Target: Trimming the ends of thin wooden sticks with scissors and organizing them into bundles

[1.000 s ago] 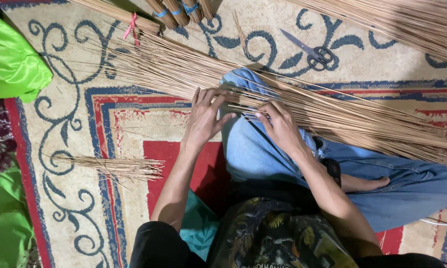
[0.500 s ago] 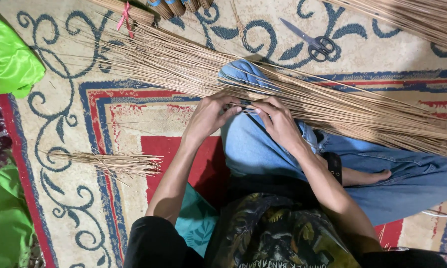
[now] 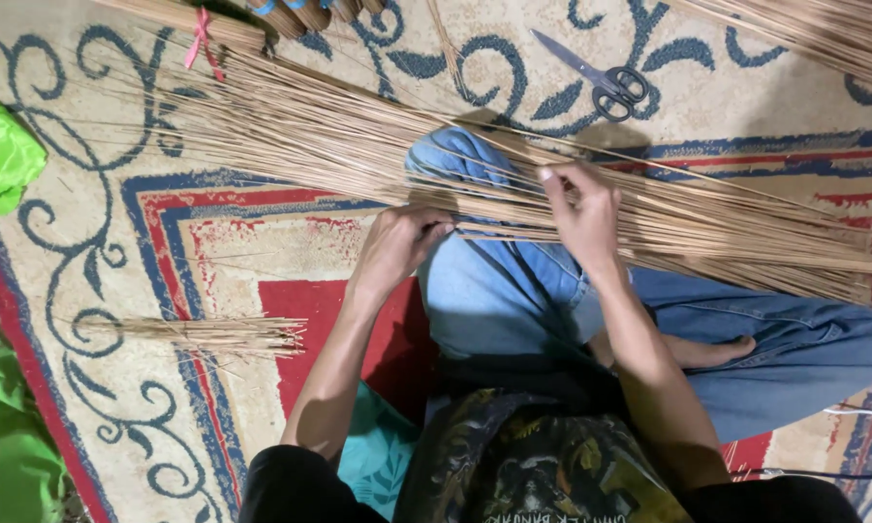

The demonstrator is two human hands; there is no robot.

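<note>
**Stick sorting on the rug: small pile done, big pile still to go**

Starting at the left edge, there's some bright green fabric (image 3: 0, 160) bunched up on the patterned rug (image 3: 116, 407), not part of the action as far as I can see. A bit further in, low on the rug, sits a small separate bundle of thin sticks (image 3: 213, 334), lying flat and well apart from everything else. My guess is that's the "finished" or picked-out lot, and it's tiny next to what remains.

Up top left, a pink ribbon (image 3: 201, 34) ties one end of another bunch of sticks.

Then the main event: a long loose sheaf of dry sticks (image 3: 339, 136) fanned diagonally across the rug and over the person's knee in blue jeans (image 3: 494, 291). The left hand (image 3: 397, 242) is curled shut, pinching a few strands at the lower edge of the sheaf. The right hand (image 3: 581, 208) sits on top of the sheaf just past the knee, fingers closed around a thin pinch of strands, index finger raised.

Further right, scissors (image 3: 606, 82) lie on the rug beyond the sheaf, untouched.

So judging by the piles, it's early days: most sticks are still in the loose sheaf, unbundled.
</note>
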